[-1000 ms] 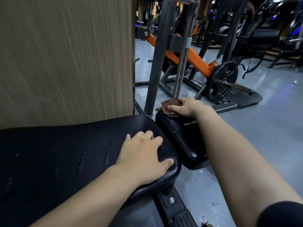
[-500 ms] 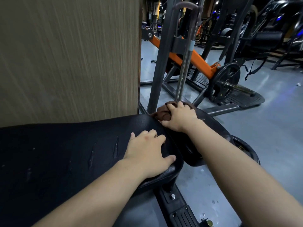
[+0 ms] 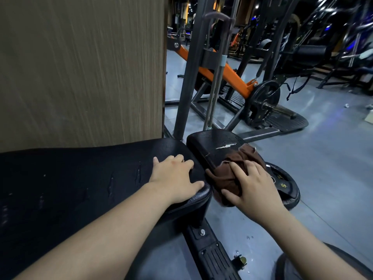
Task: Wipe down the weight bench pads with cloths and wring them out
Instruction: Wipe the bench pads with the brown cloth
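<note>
Long bench pad (image 3: 80,188), braced by the flat left hand (image 3: 175,178); small seat pad (image 3: 212,142), just swept far end to near edge by the spread-fingered right hand (image 3: 252,186), under which the brown cloth (image 3: 228,170) is pressed; pass judged nearly done.

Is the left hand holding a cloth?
No: the left hand rests bare on the long pad; the right hand presses the brown cloth.

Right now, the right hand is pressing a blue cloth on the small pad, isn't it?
No, the cloth is brown, not blue; the head view shows it. The right hand does press it on the small pad.
</note>
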The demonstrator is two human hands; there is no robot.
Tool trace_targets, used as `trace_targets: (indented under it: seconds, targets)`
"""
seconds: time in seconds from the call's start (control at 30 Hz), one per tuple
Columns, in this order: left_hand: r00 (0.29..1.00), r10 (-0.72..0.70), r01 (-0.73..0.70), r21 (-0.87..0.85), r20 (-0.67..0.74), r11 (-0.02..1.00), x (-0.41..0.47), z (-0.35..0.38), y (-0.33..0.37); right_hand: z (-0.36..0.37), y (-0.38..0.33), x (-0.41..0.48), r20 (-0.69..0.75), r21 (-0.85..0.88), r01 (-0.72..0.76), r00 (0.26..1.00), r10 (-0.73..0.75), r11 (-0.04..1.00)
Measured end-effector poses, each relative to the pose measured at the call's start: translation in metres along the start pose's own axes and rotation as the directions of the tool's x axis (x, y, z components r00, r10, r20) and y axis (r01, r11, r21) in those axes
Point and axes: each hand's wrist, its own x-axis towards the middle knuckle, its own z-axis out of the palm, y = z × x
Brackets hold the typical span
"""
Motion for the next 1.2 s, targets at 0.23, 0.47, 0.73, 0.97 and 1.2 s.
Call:
trace_targets:
  seconds: [0.23,0.47,0.73,0.97,1.2]
  targets:
    - [0.999,-0.006,0.003,0.063,0.038,0.998,-0.002,-0.005,0.003,-0.01,0.056,0.0,0.048,0.255,-0.1,0.995,0.091,0.962]
    - [0.993,-0.018,0.023,0.041,-0.117,0.999,-0.021,-0.012,-0.008,-0.029,0.044,0.025,-0.034,0.531,-0.187,0.97,0.242,0.826]
    - [0.991,-0.103,0.107,0.045,-0.087,0.993,-0.052,-0.03,-0.063,-0.044,-0.045,0.039,0.043,0.562,0.182,0.968,-0.248,0.807]
    - [0.972,-0.223,0.226,0.033,-0.074,0.974,-0.091,-0.046,-0.117,-0.015,-0.092,0.029,0.274,0.425,0.217,0.894,-0.354,0.879]
    - [0.969,-0.238,0.239,0.014,-0.062,0.971,-0.128,-0.046,-0.137,-0.019,-0.124,0.013,0.125,0.469,0.298,0.91,-0.396,0.832]
